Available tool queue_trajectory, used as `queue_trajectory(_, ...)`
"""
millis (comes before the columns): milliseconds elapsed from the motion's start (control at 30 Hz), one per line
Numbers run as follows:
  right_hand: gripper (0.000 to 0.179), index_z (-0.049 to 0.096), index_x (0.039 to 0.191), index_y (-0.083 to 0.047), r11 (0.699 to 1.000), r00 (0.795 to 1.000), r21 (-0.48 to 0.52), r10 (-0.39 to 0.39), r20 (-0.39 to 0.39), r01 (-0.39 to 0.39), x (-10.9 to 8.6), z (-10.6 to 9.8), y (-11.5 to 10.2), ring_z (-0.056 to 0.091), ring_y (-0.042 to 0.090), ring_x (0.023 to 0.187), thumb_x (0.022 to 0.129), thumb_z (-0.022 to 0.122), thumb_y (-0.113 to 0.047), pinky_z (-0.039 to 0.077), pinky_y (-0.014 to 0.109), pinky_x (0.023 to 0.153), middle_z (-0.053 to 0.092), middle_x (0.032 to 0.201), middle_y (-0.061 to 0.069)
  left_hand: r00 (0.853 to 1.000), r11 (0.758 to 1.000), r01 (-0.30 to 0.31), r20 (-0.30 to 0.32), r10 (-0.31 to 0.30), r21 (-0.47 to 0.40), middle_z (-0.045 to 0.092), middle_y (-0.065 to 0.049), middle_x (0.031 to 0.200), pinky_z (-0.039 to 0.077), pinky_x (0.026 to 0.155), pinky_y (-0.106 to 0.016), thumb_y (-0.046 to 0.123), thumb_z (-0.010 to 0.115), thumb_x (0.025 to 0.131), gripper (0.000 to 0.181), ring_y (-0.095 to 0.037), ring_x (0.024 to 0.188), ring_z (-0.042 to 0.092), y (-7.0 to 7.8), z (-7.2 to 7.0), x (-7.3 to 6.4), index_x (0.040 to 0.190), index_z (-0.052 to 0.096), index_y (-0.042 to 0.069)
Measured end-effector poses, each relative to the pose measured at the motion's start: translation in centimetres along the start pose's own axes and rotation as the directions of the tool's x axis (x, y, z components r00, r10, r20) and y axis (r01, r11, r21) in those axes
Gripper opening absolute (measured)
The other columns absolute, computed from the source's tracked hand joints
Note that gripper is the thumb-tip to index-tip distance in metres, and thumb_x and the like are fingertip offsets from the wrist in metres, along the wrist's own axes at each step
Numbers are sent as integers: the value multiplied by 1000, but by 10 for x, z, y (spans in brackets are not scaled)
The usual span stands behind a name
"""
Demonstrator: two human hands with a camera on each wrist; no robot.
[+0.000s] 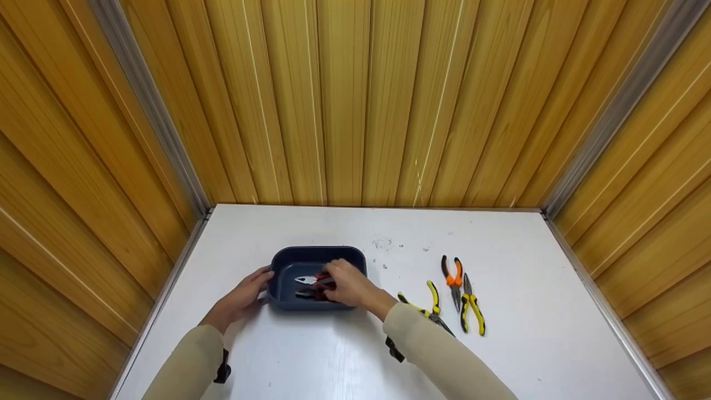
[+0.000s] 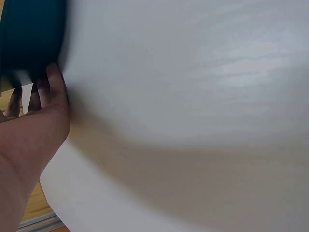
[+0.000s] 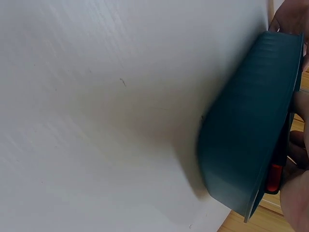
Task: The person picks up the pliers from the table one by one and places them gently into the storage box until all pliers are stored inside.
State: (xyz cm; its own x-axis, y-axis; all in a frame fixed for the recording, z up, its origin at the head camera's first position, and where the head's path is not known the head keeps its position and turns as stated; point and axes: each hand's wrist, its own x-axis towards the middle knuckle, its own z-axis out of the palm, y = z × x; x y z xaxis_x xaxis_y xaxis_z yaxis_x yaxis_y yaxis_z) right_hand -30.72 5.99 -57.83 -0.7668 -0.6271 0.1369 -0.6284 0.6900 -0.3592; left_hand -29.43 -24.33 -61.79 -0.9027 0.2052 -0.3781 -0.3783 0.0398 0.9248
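Observation:
A dark blue tray with raised walls [image 1: 355, 256] stands on the white table. My left hand [image 1: 244, 294] rests against its left end, fingertips at the outer wall; the left wrist view shows these fingers [image 2: 55, 89] touching the tray. Reaching over the right part of the tray, my right hand [image 1: 350, 283] grips red-handled combination pliers [image 1: 305, 280], their silver jaws pointing left. Beside them lie second pliers with dark jaws [image 1: 305, 294], their handles partly hidden under the hand. A red handle end [image 3: 273, 179] shows at the tray rim in the right wrist view.
Right of the tray lie yellow-and-black pliers [image 1: 435, 297], partly behind the right sleeve. Farther right are orange-and-black pliers [image 1: 454, 280] and yellow-and-black long-nose pliers [image 1: 471, 311]. Wood-patterned walls [image 1: 344, 111] enclose the table's back and sides.

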Motion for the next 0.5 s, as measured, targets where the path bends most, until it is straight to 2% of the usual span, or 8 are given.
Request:
queue_trajectory(300, 36, 71, 119, -4, 1000, 1000, -8, 5, 6, -5, -1, 2, 1, 64, 23, 103, 90, 83, -21, 57, 36, 92, 70, 110, 7, 1000, 1000, -14, -18, 14, 20, 31, -26, 169, 32, 124, -59, 30, 48, 114, 62, -41, 158, 26, 1, 1, -1, 167, 28, 5)
queue_trajectory(500, 38, 70, 122, 2, 999, 999, -40, 22, 24, -21, -4, 2, 5, 65, 29, 111, 91, 80, -18, 57, 38, 97, 70, 117, 13, 1000, 1000, -3, -13, 3, 25, 30, -27, 169, 34, 123, -58, 30, 47, 115, 62, -42, 158, 27, 2, 1, -2, 167, 26, 5)
